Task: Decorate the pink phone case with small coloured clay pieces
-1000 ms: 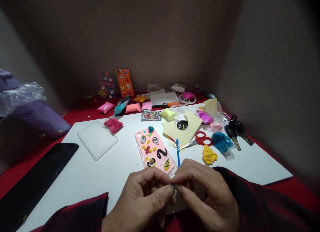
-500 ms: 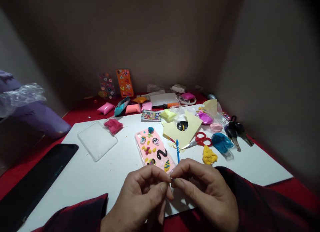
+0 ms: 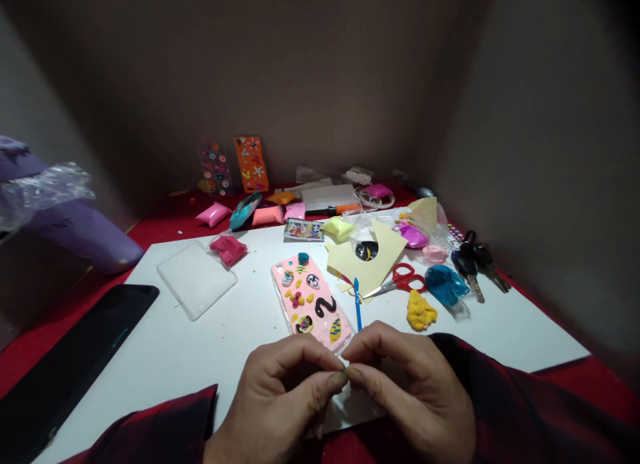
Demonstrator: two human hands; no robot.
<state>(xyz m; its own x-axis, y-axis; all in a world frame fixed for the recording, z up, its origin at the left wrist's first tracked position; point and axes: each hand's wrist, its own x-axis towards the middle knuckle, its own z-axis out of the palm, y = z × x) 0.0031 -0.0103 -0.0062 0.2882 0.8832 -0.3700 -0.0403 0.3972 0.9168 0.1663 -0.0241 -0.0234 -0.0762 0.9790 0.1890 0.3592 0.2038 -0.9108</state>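
My left hand [image 3: 277,391] is closed, thumb and index finger pinched together. At their tips is a tiny dark, bluish bit [image 3: 343,371], too small to name. My right hand [image 3: 413,387] meets it there, its thumb tip against the left fingertips and its index finger arched above. Just beyond the hands lies a pink phone case [image 3: 320,332] decorated with clay shapes, among them a black curved one, a flower and a striped leaf. Beside its right edge rests a blue stick-like tool [image 3: 358,311]. The hands partly cover the near end of the case.
On the white board [image 3: 200,357] are red-handled scissors [image 3: 400,279], yellow clay [image 3: 420,311], a blue packet [image 3: 445,284], cut cream paper [image 3: 345,264], keys [image 3: 473,271] and a clear case [image 3: 197,284]. A black slab [image 3: 85,357] lies left; decorated cases [image 3: 251,164] stand behind.
Both hands' fingertips have come closer together and sit slightly lower. The left hand's lower fingers have curled in out of sight. The view has shifted a little.
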